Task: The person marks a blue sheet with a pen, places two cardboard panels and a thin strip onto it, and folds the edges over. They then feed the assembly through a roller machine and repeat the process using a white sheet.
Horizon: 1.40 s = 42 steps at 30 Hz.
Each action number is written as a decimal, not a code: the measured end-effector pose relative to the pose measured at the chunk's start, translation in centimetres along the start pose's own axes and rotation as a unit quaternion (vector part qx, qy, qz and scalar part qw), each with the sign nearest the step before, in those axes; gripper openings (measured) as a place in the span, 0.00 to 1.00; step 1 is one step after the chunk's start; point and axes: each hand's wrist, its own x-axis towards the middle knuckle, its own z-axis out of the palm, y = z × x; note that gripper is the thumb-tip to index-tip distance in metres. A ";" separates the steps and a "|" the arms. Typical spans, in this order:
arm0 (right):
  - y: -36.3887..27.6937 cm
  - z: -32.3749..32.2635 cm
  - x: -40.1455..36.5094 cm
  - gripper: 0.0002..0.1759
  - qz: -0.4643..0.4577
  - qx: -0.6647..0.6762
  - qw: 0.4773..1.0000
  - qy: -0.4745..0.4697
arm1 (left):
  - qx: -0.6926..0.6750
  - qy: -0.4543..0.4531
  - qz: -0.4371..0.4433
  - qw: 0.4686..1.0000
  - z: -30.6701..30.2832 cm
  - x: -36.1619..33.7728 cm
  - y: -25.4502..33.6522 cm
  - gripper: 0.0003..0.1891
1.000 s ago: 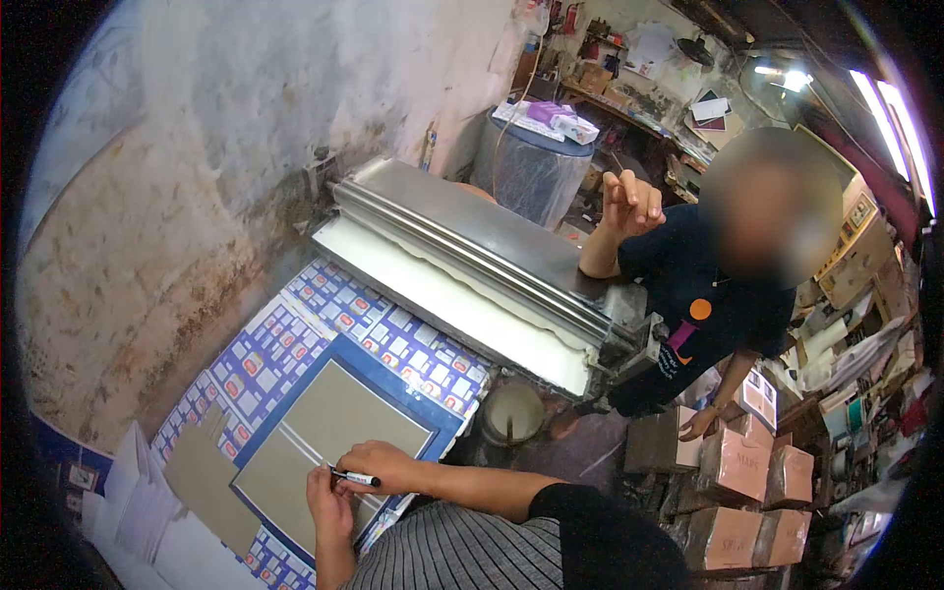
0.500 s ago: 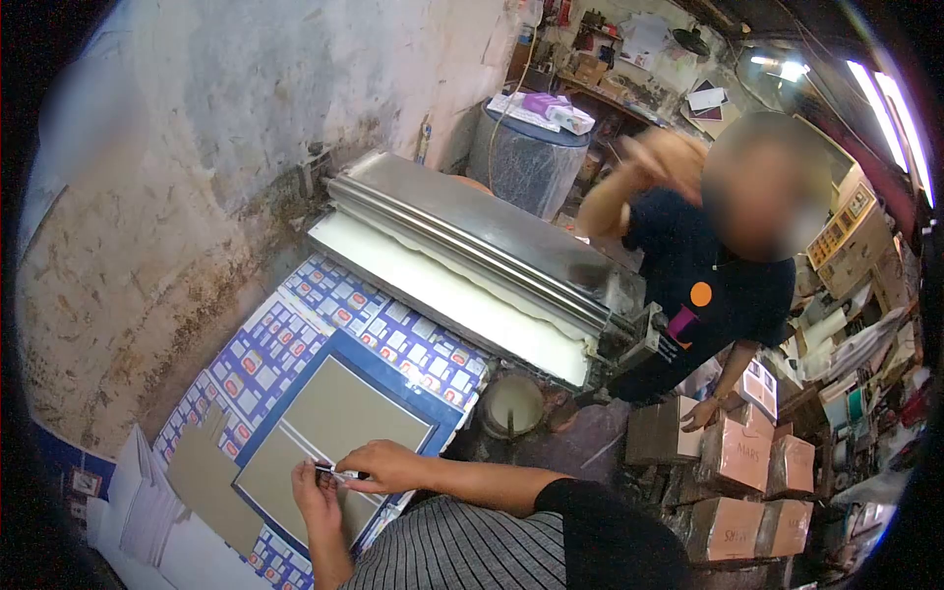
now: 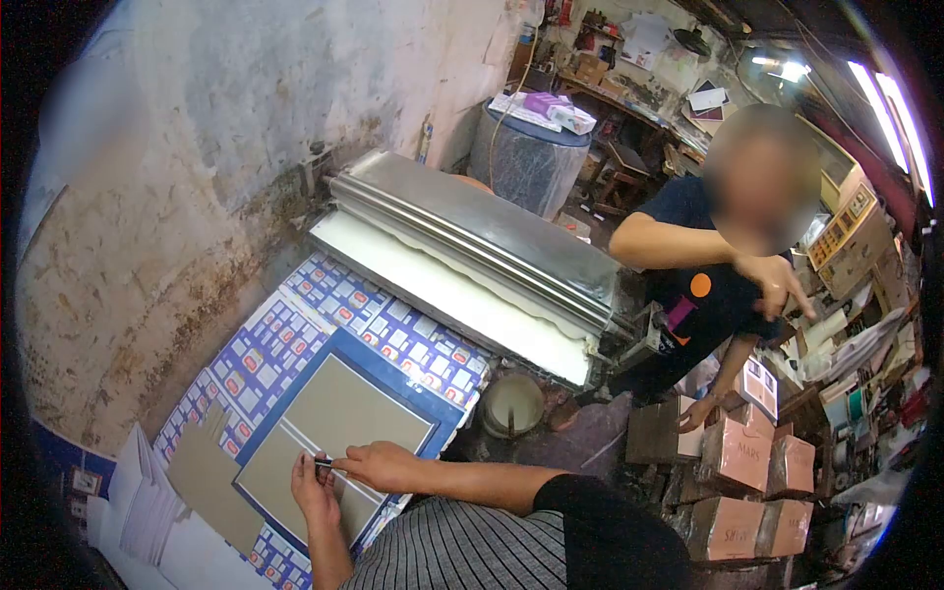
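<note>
My left hand and my right hand meet over the work table, both closed on a slim dark pen-like thing. Its left end is in the fingertips of my left hand, its right end in my right fingers; they hide much of it. Below them lie grey-brown boards on a dark blue sheet, with a narrow pale strip between the boards. Under my right wrist the boards are partly hidden.
Blue patterned paper covers the table, with a loose grey board at left. Beyond stands a metal roller machine with a white tray. A pot, wrapped bundles and another person are to the right.
My hands have shifted only slightly, and the white part of the pen-like thing no longer shows. The other person's raised arm has come down and across the chest, pointing rightward.
</note>
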 end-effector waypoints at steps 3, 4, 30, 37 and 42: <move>0.3 0.2 0.0 0.17 -0.002 -0.020 1.000 -0.006 | 0.010 0.011 0.003 1.000 0.5 -0.3 0.2 0.20; 0.2 0.2 0.0 0.18 -0.004 -0.026 1.000 -0.003 | 0.016 0.014 0.007 1.000 0.6 -0.3 0.2 0.21; 0.2 0.0 0.1 0.16 0.019 0.010 1.000 -0.001 | 0.030 0.031 0.017 0.999 1.4 -0.2 0.2 0.20; -0.1 -0.3 -0.4 0.19 0.074 0.027 0.996 -0.030 | 0.017 0.035 0.013 0.999 1.1 -0.1 0.3 0.22; 0.2 0.7 -0.4 0.21 0.076 0.075 0.994 0.025 | -0.008 0.046 -0.002 0.999 1.6 0.0 0.7 0.22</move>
